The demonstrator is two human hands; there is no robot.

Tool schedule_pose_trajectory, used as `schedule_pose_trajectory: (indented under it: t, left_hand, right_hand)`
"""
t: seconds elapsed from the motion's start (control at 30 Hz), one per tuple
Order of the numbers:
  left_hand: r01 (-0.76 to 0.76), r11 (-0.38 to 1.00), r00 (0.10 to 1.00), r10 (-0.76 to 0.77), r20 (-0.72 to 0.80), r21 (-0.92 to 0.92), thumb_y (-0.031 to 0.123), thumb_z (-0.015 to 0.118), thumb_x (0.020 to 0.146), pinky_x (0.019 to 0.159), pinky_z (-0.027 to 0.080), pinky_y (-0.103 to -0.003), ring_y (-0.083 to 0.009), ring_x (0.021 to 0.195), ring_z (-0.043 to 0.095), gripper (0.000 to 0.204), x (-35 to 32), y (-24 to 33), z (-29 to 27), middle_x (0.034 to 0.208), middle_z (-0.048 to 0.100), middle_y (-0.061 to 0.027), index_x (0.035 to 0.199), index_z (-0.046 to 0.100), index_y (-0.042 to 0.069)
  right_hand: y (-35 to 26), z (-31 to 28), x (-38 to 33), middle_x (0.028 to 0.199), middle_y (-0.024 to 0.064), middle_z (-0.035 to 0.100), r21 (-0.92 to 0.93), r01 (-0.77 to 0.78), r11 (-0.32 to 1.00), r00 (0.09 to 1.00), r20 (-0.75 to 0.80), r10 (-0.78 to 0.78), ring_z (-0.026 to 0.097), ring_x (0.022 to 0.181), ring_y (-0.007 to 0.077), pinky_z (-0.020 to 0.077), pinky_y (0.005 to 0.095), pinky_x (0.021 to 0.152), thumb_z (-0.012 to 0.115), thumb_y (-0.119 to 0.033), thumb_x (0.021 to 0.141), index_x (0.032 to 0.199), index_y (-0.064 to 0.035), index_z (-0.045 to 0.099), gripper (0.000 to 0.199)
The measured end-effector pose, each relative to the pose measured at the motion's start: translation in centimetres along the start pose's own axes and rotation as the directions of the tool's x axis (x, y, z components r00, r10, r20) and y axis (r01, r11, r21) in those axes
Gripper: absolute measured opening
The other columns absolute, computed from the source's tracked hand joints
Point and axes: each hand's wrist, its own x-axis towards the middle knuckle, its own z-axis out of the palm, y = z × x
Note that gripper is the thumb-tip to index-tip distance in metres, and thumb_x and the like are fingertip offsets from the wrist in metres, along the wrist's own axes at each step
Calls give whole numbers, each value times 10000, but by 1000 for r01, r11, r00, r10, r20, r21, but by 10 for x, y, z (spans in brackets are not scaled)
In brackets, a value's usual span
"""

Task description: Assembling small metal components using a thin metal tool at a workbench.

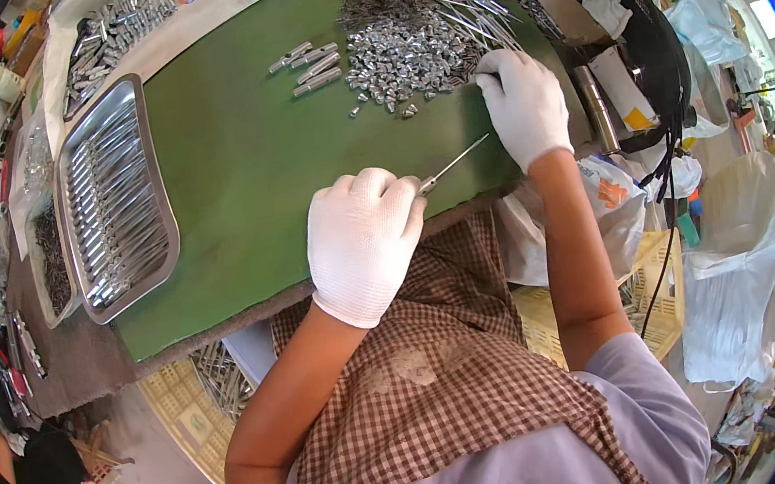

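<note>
My left hand, in a white glove, is closed above the near edge of the green work mat. From its fingers a thin silver metal rod with a thicker sleeve sticks out to the right. My gloved right hand is lowered at the right end of a heap of small silver metal caps, thumb and fingers drawn together. Whatever lies between those fingertips is hidden. Thin metal rods lie just beyond it, and dark wiry pieces are heaped behind the caps. Several short metal cylinders rest left of the heap.
On the left, a metal tray holds a row of finished-looking rods with sleeves. Behind it, a white-lined container holds more metal cylinders. A steel cylinder and a cardboard box stand at the right edge. Yellow crates sit below the table.
</note>
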Motion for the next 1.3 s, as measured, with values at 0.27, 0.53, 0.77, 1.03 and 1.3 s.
schedule_pose_trajectory:
  t: [0.27, 0.53, 0.77, 1.03, 1.3]
  left_hand:
    - [12, 1000, 1000, -12, 26, -4, 134, 745, 778, 672, 446, -412, -283, 743, 610, 119, 0, 1, -4, 816, 633, -50, 892, 725, 107]
    - [-2, 1000, 1000, 2, 8, -22, 127, 740, 776, 672, 446, -424, -304, 741, 603, 108, 1, 2, -3, 808, 616, -74, 870, 709, 84]
    - [9, 1000, 998, -10, 54, 15, 109, 739, 748, 662, 437, -439, -323, 738, 590, 128, 0, 1, -4, 782, 587, -87, 816, 640, 64]
    - [-18, 1000, 1000, 18, -19, 10, 125, 745, 776, 654, 445, -416, -285, 718, 594, 119, -1, -1, -1, 787, 604, -52, 886, 712, 93]
    - [-22, 999, 1000, 23, -19, 38, 133, 754, 781, 656, 449, -391, -249, 715, 604, 149, -1, -1, 1, 795, 622, -32, 927, 727, 115]
  right_hand:
    - [-37, -33, -44, 928, 82, 693, 448, 336, 829, 900, 107, -423, 656, 908, 315, 503, 426, 848, 656, -46, 810, 969, -94, 660, 167]
    - [-47, -30, -44, 849, 66, 665, 376, 396, 838, 849, 197, -490, 643, 846, 283, 496, 395, 827, 659, -54, 769, 983, -78, 612, 220]
    - [-64, -41, -50, 739, 37, 582, 97, 654, 750, 735, 153, -660, 612, 757, 232, 485, 371, 784, 632, -126, 776, 906, -86, 564, 152]
    - [-44, -45, -62, 889, 77, 678, 48, 400, 915, 916, -5, -401, 644, 830, 275, 500, 420, 822, 634, -44, 770, 1050, -110, 655, 289]
    - [122, -39, -39, 1236, 218, 630, -308, -320, 896, 945, -38, 324, 615, 1117, 356, 469, 443, 978, 639, -211, 928, 1421, -89, 543, 517]
